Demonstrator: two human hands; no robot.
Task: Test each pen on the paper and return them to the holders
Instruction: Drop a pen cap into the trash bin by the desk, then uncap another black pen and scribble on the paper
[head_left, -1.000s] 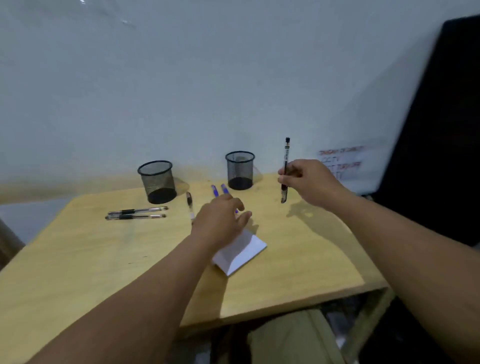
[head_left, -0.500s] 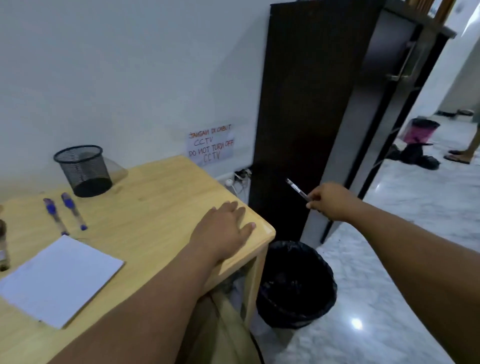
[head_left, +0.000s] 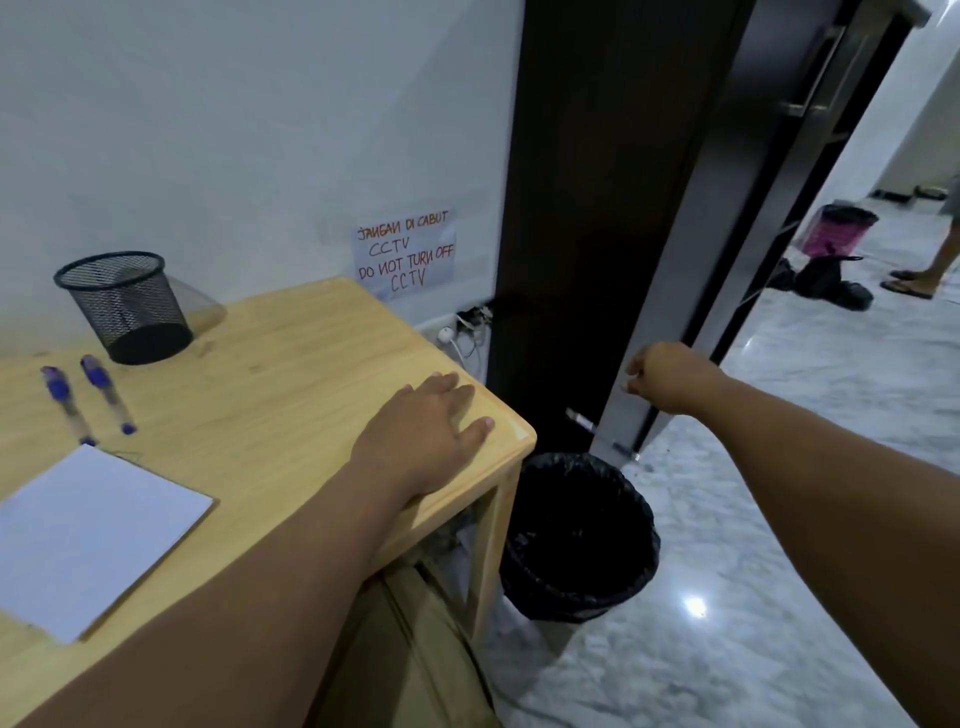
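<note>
- Head view, setting: pale wall with a hand-lettered CCTV notice (head_left: 405, 254), a dark cabinet (head_left: 597, 208) to its right, marbled floor beyond; nearest, a light wooden table (head_left: 291, 364).
- Head view, table: black mesh holder (head_left: 124, 309) upright near the wall; two blue pens (head_left: 106, 392) lying side by side just in front of it; white paper (head_left: 88, 535) nearer the wearer, close to the pens' tips.
- Head view, left hand (head_left: 431, 431): lies flat, fingers straight, on the table's right corner, holding nothing.
- Head view, right hand (head_left: 665, 382): reaches out past the table edge, fingers loosely curled downward, gripping nothing that shows.
- Head view, pen (head_left: 597, 432): blurred and slanted in mid-air, clear of the right hand, above the far rim of a black-lined bin (head_left: 576, 535) on the floor beside the table leg.
- Step in hand, as judged: discarding a pen into the bin rather than a holder.
- To do it well: release directly over the bin's mouth, not its rim; keep the left hand braced on the corner; then turn back to the blue pens and paper.
- Hard to make out: pen's colour and cap, lost to blur; the right hand's fingertips, turned away; the bin's contents, black on black.
- Cut off: paper's left edge; any second holder; a bystander (head_left: 924, 270) at far right, legs only.
</note>
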